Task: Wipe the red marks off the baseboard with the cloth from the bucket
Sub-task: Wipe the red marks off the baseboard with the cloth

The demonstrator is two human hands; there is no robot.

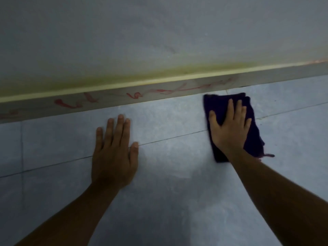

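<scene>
A pale baseboard [113,99] runs across the view, rising to the right, where wall meets floor. Red scribbled marks [65,103] cover its face from the far left to about the middle right. A dark purple cloth [221,101] lies flat on the blue floor tiles just below the baseboard's right part, its top edge close to the board. My right hand [229,128] presses flat on the cloth with fingers spread. My left hand [115,150] rests palm down on the bare tiles, a hand's width below the marks, holding nothing. No bucket is in view.
The wall [159,32] above the baseboard is grey with a yellow-green stain along its foot. Blue floor tiles [177,174] with thin grout lines fill the lower half of the view.
</scene>
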